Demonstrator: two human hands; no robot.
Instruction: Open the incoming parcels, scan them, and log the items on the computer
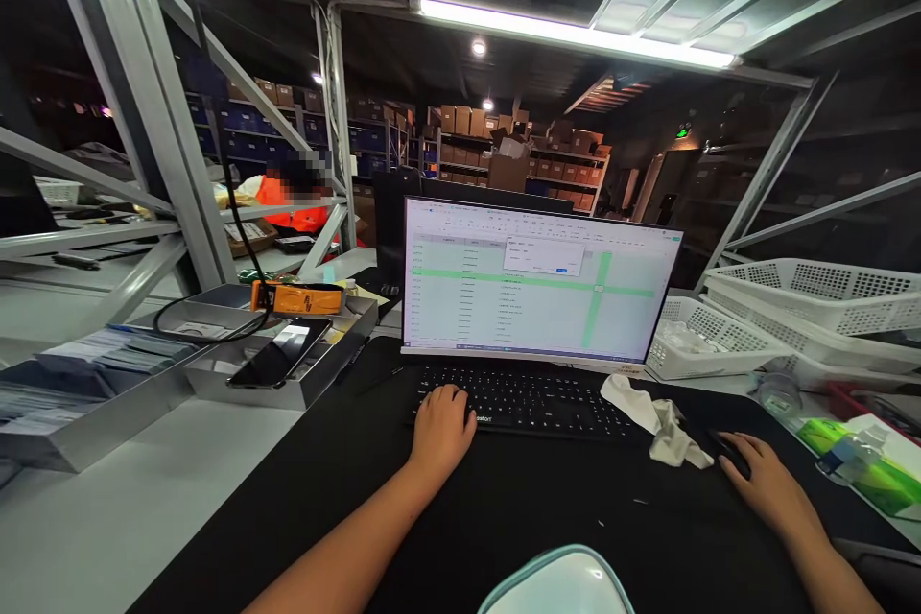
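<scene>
My left hand [442, 424] rests on the left end of a black keyboard [547, 408], its fingers slightly bent over the keys and holding nothing. Out to the right, my right hand [767, 480] is closed over a black computer mouse [728, 449], which it mostly covers. Behind the keyboard stands a monitor [543, 293] with a spreadsheet, a green row and column highlight, and a small dialog box [543, 257]. A crumpled white cloth [666, 427] lies between the keyboard and the mouse.
White perforated baskets [813, 293] are stacked at right, near a clear bottle [853, 456] and a green-white pack [892, 484]. At left, a phone [280, 355] lies across grey trays [122, 413]. A person in orange [288, 206] is beyond the metal frame [335, 115].
</scene>
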